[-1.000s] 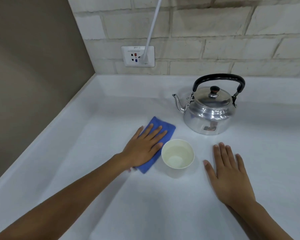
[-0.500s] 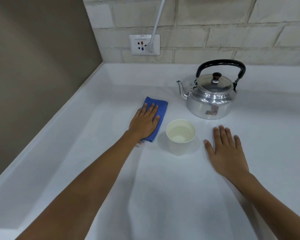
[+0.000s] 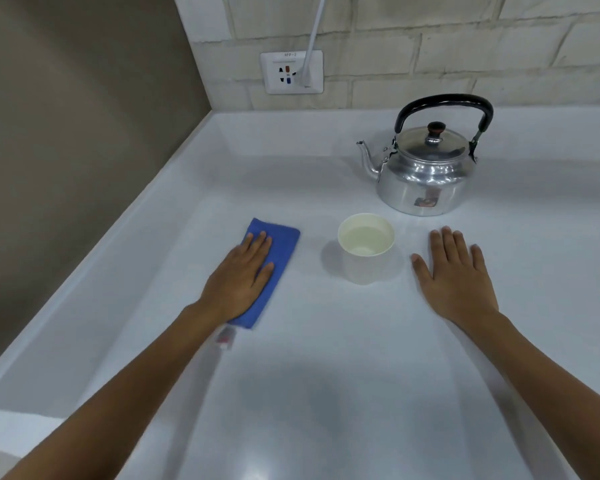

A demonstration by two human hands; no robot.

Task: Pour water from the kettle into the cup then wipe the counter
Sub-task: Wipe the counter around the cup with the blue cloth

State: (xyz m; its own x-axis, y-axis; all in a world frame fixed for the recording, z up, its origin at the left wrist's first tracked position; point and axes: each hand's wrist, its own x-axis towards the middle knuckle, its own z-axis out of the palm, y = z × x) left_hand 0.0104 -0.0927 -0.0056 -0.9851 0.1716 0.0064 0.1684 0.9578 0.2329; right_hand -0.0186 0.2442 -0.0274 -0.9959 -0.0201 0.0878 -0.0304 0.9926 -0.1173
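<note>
White counter (image 3: pixel 326 375) runs into a brick-walled corner with a socket (image 3: pixel 291 72). Wiping looks to be the step in hand, since the cup (image 3: pixel 366 252) already holds water and the kettle (image 3: pixel 425 168) stands upright behind it, apart from it. Left of the cup lies the blue cloth (image 3: pixel 278 251), pinned under the left hand (image 3: pixel 241 280), fingers flat and spread, not gripping. The right hand (image 3: pixel 456 271) rests open on bare counter beside the cup, holding nothing. Next strokes should steer the cloth clear of the cup.
</note>
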